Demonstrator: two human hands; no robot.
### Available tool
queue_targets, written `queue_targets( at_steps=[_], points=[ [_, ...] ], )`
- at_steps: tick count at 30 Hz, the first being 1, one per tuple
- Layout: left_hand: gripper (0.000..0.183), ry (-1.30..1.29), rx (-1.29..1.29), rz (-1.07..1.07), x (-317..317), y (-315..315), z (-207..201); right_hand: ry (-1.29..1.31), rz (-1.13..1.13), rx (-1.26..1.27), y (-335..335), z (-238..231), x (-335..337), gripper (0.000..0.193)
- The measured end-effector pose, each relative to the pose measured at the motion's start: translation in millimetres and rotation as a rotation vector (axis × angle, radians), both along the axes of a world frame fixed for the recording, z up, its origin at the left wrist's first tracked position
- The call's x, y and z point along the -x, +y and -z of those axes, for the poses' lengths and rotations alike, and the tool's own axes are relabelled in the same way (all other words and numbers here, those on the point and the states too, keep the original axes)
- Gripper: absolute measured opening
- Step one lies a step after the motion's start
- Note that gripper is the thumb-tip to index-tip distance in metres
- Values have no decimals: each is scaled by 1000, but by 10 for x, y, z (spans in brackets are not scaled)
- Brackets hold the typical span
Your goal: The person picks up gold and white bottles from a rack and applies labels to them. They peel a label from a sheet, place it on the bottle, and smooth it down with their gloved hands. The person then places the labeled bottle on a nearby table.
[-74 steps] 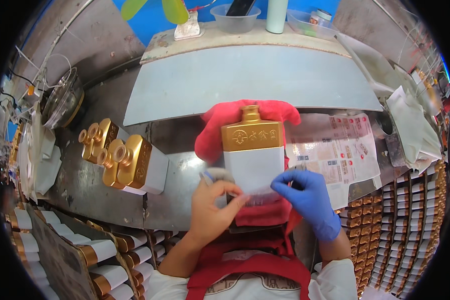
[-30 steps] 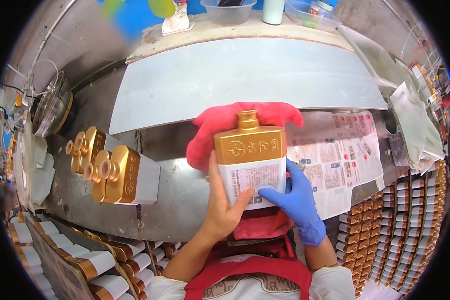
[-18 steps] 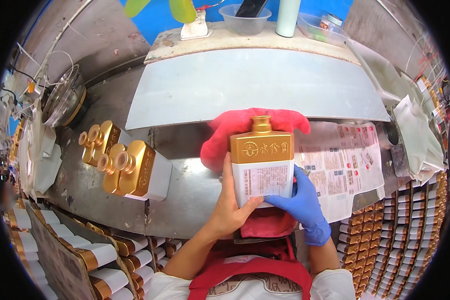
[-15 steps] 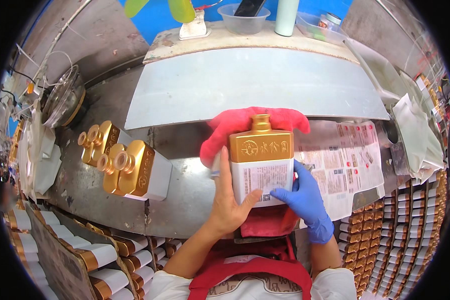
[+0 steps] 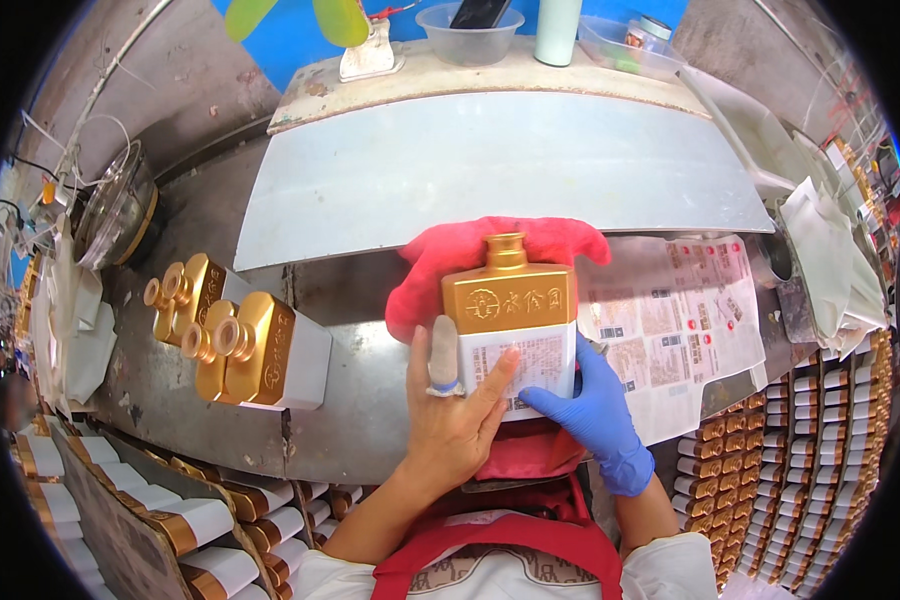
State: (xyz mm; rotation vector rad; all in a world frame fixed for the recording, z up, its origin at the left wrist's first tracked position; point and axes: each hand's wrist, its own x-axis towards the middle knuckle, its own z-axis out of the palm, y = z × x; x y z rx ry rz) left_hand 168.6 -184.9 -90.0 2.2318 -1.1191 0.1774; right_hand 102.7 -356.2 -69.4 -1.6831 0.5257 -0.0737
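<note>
A bottle (image 5: 510, 303) with a gold shoulder and neck and a white lower body lies against a red cloth (image 5: 420, 285) in front of me, neck pointing away. On its white side is a printed label (image 5: 497, 358). My left hand (image 5: 450, 425) is bare except for a pale finger cot with a blue band. Its fingers are spread, with one laid flat on the label and the others along the bottle's left edge. In a blue glove, my right hand (image 5: 598, 415) grips the lower right side, thumb on the front and fingers hidden behind.
Several similar bottles (image 5: 260, 350) lie on the metal table (image 5: 360, 400) at left. Sheets of printed labels (image 5: 660, 330) are at right. A grey board (image 5: 500, 170) spans the back, below a shelf with a plastic bowl (image 5: 470, 40). Bottle racks (image 5: 770, 480) flank the table.
My left hand has turned and shifted from the bottle's side, bringing a finger onto the label. The right hand keeps its grip. The whole view has shifted slightly.
</note>
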Motion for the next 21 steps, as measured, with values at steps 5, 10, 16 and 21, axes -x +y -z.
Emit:
queue_targets(
  at_steps=[5,10,16,21],
  points=[
    [68,180,228,3,-115,19,35,-36,-31,-38,-95,63,5,68],
    [72,258,261,-55,-248,-174,-120,-19,-27,107,-108,-61,-131,56],
    [70,348,325,-92,-303,-226,-132,-50,-70,38,-106,50,-88,52],
    [68,349,312,-77,-332,-207,-95,-87,-107,132,-152,85,-71,57]
  ],
)
